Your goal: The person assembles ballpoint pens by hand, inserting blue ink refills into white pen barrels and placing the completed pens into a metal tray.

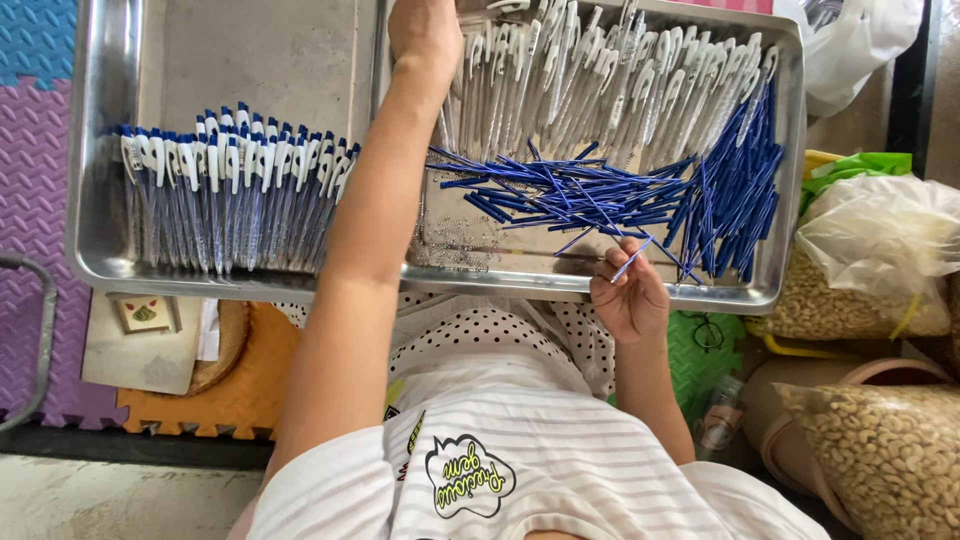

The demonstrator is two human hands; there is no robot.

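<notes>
Pinching one blue refill (632, 259) in right hand (630, 295); left hand (425, 30) among white pen barrels (600, 85), grip unclear.

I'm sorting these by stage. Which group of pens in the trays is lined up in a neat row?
The blue-and-white pens in the left tray: side by side, white caps up. The right tray's lie in loose heaps.

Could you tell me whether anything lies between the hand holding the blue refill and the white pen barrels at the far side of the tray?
Yes. Between the right hand, which pinches a blue refill, and the white barrels lies the heap of loose refills, spread across the tray.
</notes>
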